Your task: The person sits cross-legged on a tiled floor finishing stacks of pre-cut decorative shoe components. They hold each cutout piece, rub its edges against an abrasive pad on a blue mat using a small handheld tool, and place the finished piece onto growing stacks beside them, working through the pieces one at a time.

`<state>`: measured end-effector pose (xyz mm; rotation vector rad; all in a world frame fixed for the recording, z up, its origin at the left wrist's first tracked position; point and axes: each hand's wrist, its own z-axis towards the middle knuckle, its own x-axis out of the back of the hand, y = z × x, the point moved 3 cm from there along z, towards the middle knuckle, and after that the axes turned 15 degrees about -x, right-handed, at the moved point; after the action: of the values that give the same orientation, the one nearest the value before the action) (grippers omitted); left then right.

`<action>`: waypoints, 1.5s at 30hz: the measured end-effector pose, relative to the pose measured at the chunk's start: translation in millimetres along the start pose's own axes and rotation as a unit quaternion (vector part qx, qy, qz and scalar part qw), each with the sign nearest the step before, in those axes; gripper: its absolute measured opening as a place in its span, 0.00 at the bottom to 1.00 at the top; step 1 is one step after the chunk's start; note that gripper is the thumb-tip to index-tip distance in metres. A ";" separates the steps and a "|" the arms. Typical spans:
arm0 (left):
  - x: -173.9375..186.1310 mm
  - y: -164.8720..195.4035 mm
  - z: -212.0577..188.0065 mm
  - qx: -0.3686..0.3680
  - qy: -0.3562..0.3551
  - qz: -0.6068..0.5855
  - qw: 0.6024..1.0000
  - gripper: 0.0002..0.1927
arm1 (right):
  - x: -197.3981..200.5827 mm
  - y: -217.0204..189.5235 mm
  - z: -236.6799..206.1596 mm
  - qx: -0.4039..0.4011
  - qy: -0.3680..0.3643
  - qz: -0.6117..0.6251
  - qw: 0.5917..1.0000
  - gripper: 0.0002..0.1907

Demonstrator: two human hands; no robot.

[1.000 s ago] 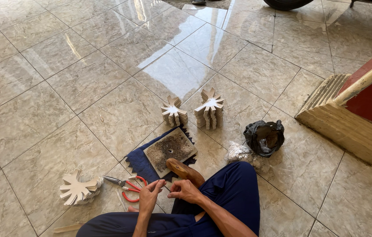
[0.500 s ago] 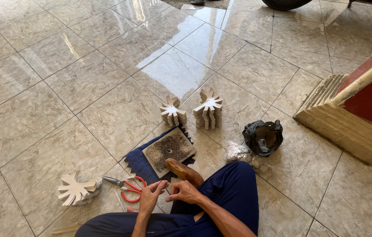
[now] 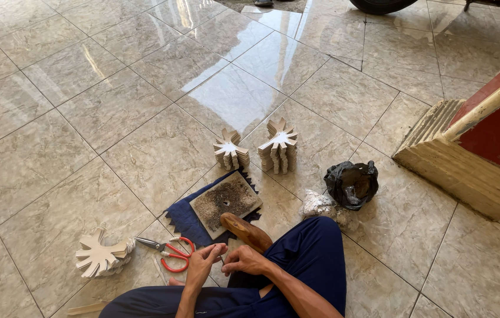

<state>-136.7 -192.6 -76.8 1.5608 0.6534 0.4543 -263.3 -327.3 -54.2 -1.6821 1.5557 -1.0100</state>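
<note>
I sit on a tiled floor with my knees in dark blue trousers (image 3: 314,259). My left hand (image 3: 203,264) and my right hand (image 3: 245,259) meet close together in front of me, both pinching something thin and small that I cannot make out. A brown wooden mallet (image 3: 246,230) lies just beyond my right hand. Red-handled scissors (image 3: 170,254) lie on the floor left of my left hand. A square worn board (image 3: 226,202) rests on a dark blue cloth (image 3: 182,219) ahead.
Two stacks of pale star-shaped cutouts (image 3: 231,151) (image 3: 279,147) stand beyond the board; another stack (image 3: 101,257) lies at the left. A black plastic bag (image 3: 351,184) and a crumpled clear bag (image 3: 318,204) sit to the right. A concrete base with a red post (image 3: 468,165) stands at the right.
My hands stay together in the same spot; only the fingers shift slightly. Nothing else has moved.
</note>
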 end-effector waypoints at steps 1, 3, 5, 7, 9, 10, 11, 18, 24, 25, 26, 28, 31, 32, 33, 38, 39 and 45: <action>0.3 -0.5 1.0 0.002 0.001 -0.003 1.000 0.23 | 1.6 -0.6 0.5 0.005 0.018 0.000 1.000 0.16; 0.8 -2.2 1.6 0.001 0.007 0.000 1.000 0.22 | 3.9 0.6 1.3 -0.022 0.064 -0.042 0.997 0.18; 2.9 -3.7 2.7 -0.003 0.018 0.002 1.000 0.22 | 4.8 0.3 3.3 -0.032 0.089 -0.048 0.994 0.18; 4.6 -4.8 3.0 -0.010 0.034 0.002 0.999 0.22 | 4.3 0.4 4.3 -0.025 0.092 -0.020 0.995 0.17; 6.0 -5.3 3.1 -0.013 0.040 -0.001 0.999 0.22 | 3.9 2.1 5.8 -0.035 0.087 0.007 0.996 0.16; 5.9 -5.2 2.6 -0.014 0.043 -0.002 0.999 0.22 | 4.2 3.6 5.6 -0.040 0.084 0.021 0.995 0.15; 5.9 -4.9 2.6 -0.015 0.037 -0.002 0.999 0.23 | 2.8 4.3 6.2 -0.033 0.060 0.034 0.997 0.15; 6.1 -3.4 1.8 -0.015 0.027 -0.003 1.000 0.24 | -3.1 11.7 10.5 -0.025 -0.026 0.035 0.999 0.15; 5.4 -7.1 2.6 -0.025 0.027 -0.004 0.999 0.24 | 4.9 10.3 8.8 -0.036 0.089 -0.067 0.993 0.18; 5.6 -7.5 2.9 -0.029 0.027 -0.005 0.999 0.24 | 6.8 10.2 8.7 -0.064 0.123 -0.098 0.985 0.20; 5.5 -7.9 2.7 -0.026 0.033 -0.015 0.999 0.24 | 6.4 8.5 7.7 -0.045 0.119 -0.060 0.990 0.20; 6.3 -8.4 2.8 -0.021 0.044 -0.034 0.998 0.24 | 5.8 5.6 7.6 -0.008 0.110 0.016 0.994 0.23; 6.4 -9.1 2.6 -0.009 0.043 -0.024 0.999 0.23 | 0.5 8.8 9.6 -0.031 0.025 0.061 0.997 0.23; 6.4 -8.9 2.8 -0.014 0.042 -0.015 0.999 0.23 | -0.3 9.8 10.3 -0.028 0.012 0.060 0.998 0.21; 6.6 -8.8 3.4 -0.018 0.040 -0.007 0.999 0.23 | -0.6 10.7 11.2 -0.026 0.000 0.060 0.998 0.20; 4.0 -10.7 3.9 -0.032 0.030 0.007 0.999 0.23 | 5.8 12.7 9.0 -0.042 0.097 -0.060 0.993 0.19; 4.1 -10.9 4.2 -0.032 0.030 0.004 0.999 0.23 | 5.8 12.6 9.2 -0.057 0.099 -0.056 0.992 0.20; 5.4 -8.1 3.4 -0.031 0.041 0.006 0.999 0.23 | -2.2 12.1 10.9 -0.039 -0.013 0.061 0.997 0.19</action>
<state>-131.5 -191.5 -85.7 1.4943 0.6880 0.5451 -260.1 -327.0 -70.3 -1.6244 1.6783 -0.8716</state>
